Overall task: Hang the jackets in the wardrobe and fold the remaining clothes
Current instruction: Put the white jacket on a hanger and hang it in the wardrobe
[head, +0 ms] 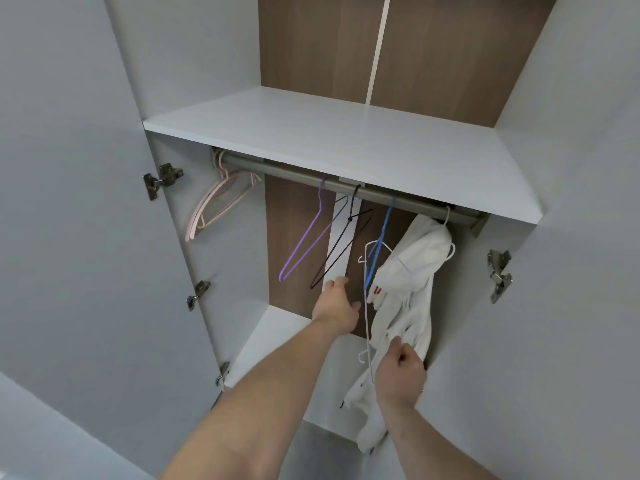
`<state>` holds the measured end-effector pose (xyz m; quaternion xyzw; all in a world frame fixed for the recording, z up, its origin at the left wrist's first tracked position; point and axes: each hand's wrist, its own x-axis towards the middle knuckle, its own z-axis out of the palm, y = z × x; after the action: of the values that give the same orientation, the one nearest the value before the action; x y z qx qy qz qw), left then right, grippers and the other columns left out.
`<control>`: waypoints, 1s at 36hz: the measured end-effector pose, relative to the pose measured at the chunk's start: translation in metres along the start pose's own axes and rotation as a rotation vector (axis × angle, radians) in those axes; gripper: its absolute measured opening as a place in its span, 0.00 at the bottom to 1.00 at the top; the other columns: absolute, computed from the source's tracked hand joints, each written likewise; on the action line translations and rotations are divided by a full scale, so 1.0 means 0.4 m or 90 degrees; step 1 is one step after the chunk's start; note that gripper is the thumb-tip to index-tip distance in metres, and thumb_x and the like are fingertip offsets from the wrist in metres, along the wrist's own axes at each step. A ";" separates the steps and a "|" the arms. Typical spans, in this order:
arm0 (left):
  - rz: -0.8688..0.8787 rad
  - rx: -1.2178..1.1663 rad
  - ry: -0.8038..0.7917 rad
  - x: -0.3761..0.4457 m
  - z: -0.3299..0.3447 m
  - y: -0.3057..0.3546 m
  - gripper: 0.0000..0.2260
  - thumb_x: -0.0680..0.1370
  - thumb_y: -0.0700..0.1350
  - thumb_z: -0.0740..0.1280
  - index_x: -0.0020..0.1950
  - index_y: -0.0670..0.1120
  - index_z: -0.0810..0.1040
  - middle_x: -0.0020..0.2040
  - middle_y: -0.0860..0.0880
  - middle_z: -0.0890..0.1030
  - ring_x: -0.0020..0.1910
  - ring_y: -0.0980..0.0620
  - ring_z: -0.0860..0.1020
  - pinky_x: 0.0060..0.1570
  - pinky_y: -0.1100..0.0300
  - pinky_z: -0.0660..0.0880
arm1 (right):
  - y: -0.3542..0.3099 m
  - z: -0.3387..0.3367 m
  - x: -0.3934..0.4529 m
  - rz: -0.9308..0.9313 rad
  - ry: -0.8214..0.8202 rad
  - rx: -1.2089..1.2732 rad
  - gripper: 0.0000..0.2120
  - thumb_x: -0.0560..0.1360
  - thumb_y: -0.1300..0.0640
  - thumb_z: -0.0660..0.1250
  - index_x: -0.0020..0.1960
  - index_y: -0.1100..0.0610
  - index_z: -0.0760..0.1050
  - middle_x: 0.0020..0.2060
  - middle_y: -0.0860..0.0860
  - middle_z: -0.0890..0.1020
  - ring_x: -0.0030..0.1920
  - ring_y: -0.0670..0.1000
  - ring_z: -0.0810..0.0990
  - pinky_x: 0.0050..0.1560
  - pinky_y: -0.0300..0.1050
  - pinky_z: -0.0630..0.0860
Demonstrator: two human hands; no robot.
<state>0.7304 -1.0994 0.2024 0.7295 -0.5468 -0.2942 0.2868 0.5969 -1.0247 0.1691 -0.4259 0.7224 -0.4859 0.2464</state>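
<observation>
The white jacket [412, 271] hangs at the far right end of the wardrobe rail [346, 187], bunched and lopsided on its hanger, with most of the cloth sagging down toward the near side. The right hand [401, 368] is curled round a fold of its lower cloth and pinches it. The left hand [337, 306] reaches in with relaxed fingers, holding nothing, its fingertips at the lower end of the black hanger [341, 244].

What could go wrong, as I judge it: a downward tug by the right hand could drag the jacket off one shoulder of its hanger, or lift the hook off the rail, because the garment already sits unevenly. A loose white hanger [366, 306] hangs just left of the jacket, seemingly hooked on the blue hanger [379, 244]; pulling cloth past it could snag it and bring it down. The left hand, if it sweeps further, could knock the black hanger into the purple hanger [304, 247] and tangle them.

Counted: one jacket on the rail; one purple, one black and one blue wire hanger; one loose white hanger; a bunch of pink hangers [214, 206] at the far left, perhaps three, though I cannot tell exactly. One shelf [311, 133] lies above the rail. Five door hinges show, three left and two right. No other clothes are in view.
</observation>
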 end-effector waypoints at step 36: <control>-0.041 -0.365 -0.227 0.026 -0.006 0.135 0.11 0.82 0.53 0.66 0.57 0.47 0.80 0.55 0.49 0.83 0.29 0.56 0.74 0.29 0.62 0.74 | -0.040 0.057 0.059 -0.068 -0.031 0.050 0.18 0.83 0.57 0.61 0.36 0.61 0.76 0.28 0.50 0.76 0.31 0.51 0.74 0.29 0.37 0.63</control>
<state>0.7007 -1.1220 0.2426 0.5729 -0.4600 -0.5680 0.3710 0.6083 -1.0587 0.1758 -0.4653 0.6728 -0.5159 0.2544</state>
